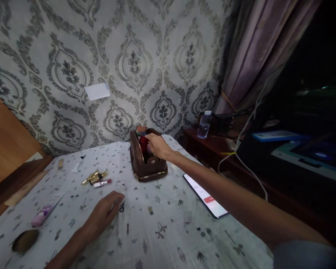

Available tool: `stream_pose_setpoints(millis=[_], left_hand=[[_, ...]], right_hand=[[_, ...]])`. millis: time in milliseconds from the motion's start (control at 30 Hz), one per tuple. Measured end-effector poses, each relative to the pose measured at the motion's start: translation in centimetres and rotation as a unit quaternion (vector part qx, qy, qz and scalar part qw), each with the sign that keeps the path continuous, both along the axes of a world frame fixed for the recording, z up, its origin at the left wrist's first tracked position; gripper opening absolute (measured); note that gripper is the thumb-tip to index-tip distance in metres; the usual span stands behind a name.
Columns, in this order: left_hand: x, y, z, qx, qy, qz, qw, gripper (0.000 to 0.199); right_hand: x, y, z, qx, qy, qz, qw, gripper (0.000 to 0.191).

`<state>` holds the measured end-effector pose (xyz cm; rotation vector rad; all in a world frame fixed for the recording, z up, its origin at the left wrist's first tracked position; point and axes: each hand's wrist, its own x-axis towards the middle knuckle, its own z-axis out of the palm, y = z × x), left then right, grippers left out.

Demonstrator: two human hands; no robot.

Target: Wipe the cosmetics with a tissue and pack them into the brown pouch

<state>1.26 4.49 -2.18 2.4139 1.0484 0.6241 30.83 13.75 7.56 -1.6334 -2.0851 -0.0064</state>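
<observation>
A brown cosmetic bag with a gold zip stands unzipped on the bed, with several items inside. My right hand reaches into its top, fingers closed at a dark red item whose kind I cannot make out. Resting on the sheet to the left of the bag, my left hand has its fingers curled. A small dark ring-shaped thing shows at its fingertips; what the fingers hold is mostly hidden. Gold tubes and a lip gloss tube lie between that hand and the wall.
On the patterned sheet lie a pink tube, a white tube and a dark round object. A phone lies under my right forearm. A water bottle stands on the side table, with a white cable hanging beside it.
</observation>
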Motion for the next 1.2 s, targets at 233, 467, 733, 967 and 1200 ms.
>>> stream_pose_setpoints(millis=[233, 467, 733, 967, 1200], left_hand=[[-0.8, -0.9, 0.2, 0.004, -0.005, -0.028, 1.000, 0.026], [-3.0, -2.1, -2.1, 0.117, 0.018, -0.057, 0.991, 0.026], [-3.2, -2.3, -3.6, 0.148, 0.006, -0.038, 0.988, 0.023], [-2.8, -2.3, -3.2, 0.179, -0.019, -0.039, 0.983, 0.022], [-2.9, -2.2, -3.6, 0.150, 0.005, -0.035, 0.988, 0.022]], right_hand=[[-0.3, 0.0, -0.2, 0.007, -0.043, -0.023, 0.999, 0.038], [-0.7, 0.2, 0.2, -0.013, 0.026, -0.040, 0.999, 0.028], [-1.5, 2.2, 0.2, -0.037, 0.107, -0.121, 0.986, 0.029], [-1.9, 4.3, -1.5, -0.047, 0.160, -0.165, 0.972, 0.035], [-1.7, 4.7, -2.1, -0.044, 0.194, -0.173, 0.965, 0.035]])
